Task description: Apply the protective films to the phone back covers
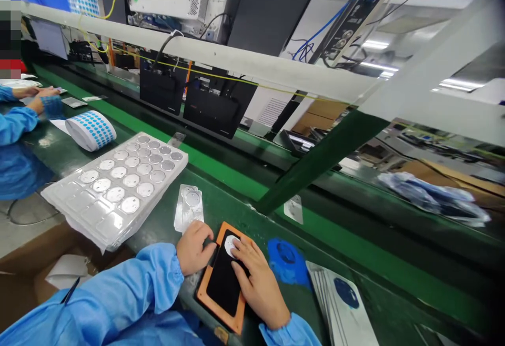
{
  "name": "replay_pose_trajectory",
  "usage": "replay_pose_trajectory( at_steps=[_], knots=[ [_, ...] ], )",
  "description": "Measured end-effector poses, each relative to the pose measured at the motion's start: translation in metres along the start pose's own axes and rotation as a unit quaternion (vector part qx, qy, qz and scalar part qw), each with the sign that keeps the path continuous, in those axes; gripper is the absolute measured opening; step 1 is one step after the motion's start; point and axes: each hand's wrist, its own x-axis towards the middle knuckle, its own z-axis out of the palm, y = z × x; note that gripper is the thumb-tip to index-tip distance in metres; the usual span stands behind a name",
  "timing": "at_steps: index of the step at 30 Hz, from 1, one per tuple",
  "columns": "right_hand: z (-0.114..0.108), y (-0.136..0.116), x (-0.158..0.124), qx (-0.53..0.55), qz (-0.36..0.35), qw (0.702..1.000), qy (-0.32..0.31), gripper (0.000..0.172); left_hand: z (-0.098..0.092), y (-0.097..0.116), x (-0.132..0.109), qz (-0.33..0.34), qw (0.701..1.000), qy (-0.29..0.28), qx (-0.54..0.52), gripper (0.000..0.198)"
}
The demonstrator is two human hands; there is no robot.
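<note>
My right hand (256, 283) lies on a black pad (221, 283) set in an orange jig (209, 283), its fingertips on a white round disc (231, 245). The disc is partly hidden by those fingers. My left hand (193, 248) sits curled against the jig's left edge, and I cannot tell whether it grips the edge. Just beyond it lies a small clear blister piece with round discs (189, 208). Further left stands a clear tray of silver round discs (114, 188). A co-worker's hands (35, 99) work at the far left, near a roll of blue dot labels (90, 130).
A stack of sheets with blue circles (339, 304) lies right of the jig, beside a blue ring-shaped piece (286, 262). The green bench edge (221, 170) runs behind, under a white overhead beam (197, 46). A cardboard box (39, 277) stands below the bench at left.
</note>
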Motion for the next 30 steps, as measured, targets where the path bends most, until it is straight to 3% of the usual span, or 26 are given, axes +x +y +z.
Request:
replay_pose_trajectory(
  at_steps=[6,12,15,17,18,20,21,22,25,30],
  knots=[
    [-0.006,-0.007,-0.001,-0.059,0.045,0.997,-0.018,0.028,-0.002,0.004,0.005,0.023,1.0,-0.008,0.014,0.012],
    [-0.005,-0.012,-0.009,0.023,0.056,0.998,-0.004,0.033,0.008,0.021,0.017,0.111,0.979,-0.136,0.099,0.036],
    [-0.027,0.011,-0.034,-0.01,0.085,0.993,0.08,0.032,0.014,0.022,0.021,0.124,0.965,-0.179,0.147,0.034],
    [-0.055,0.04,-0.063,-0.083,0.19,0.965,0.163,0.035,0.015,0.02,0.022,0.127,0.959,-0.189,0.167,0.033],
    [-0.071,0.056,-0.079,-0.125,0.27,0.935,0.191,0.041,0.015,0.019,0.023,0.129,0.958,-0.191,0.173,0.033],
    [-0.1,0.089,-0.109,-0.165,0.458,0.857,0.173,0.058,0.016,0.018,0.023,0.131,0.956,-0.192,0.178,0.032],
    [-0.111,0.103,-0.12,-0.162,0.495,0.838,0.163,0.064,0.016,0.018,0.023,0.132,0.956,-0.191,0.179,0.031],
    [-0.119,0.114,-0.128,-0.152,0.523,0.826,0.146,0.065,0.016,0.019,0.022,0.133,0.957,-0.188,0.177,0.03],
    [-0.13,0.13,-0.136,-0.109,0.537,0.829,0.115,0.047,0.017,0.02,0.019,0.128,0.965,-0.161,0.162,0.026],
    [-0.153,0.128,-0.134,-0.073,0.554,0.817,0.146,0.037,0.009,0.023,0.014,0.076,0.991,-0.079,0.082,0.014]
  ],
)
